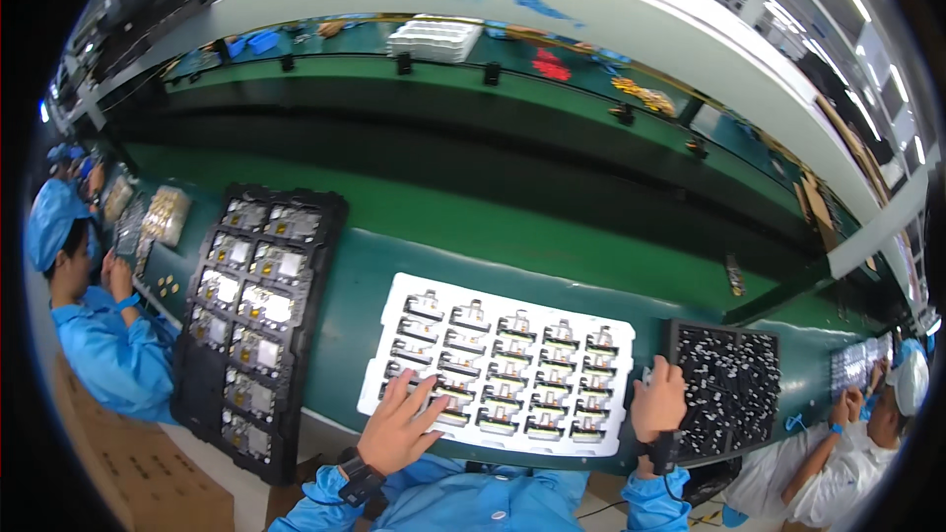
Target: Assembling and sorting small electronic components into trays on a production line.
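A white tray (402, 288) with rows of small electronic modules (515, 353), dark with metallic parts, lies in front of me. My left hand (402, 426) is open, fingers spread over the tray's near left corner and touching or just above the modules there. Beside the tray's right edge my right hand (658, 402) is closed, its fingers curled together; a small pale bit shows at the fingertips, too small to name. To its right stands a black box (673, 337) full of small black parts (729, 384) with shiny bits.
At left a black tray (333, 236) holds circuit boards in compartments. Clear bags of parts (166, 215) lie beyond it. Co-workers in blue (113, 350) and white (838, 473) sit at either side. A shelf with stacked white trays (434, 39) runs across the back.
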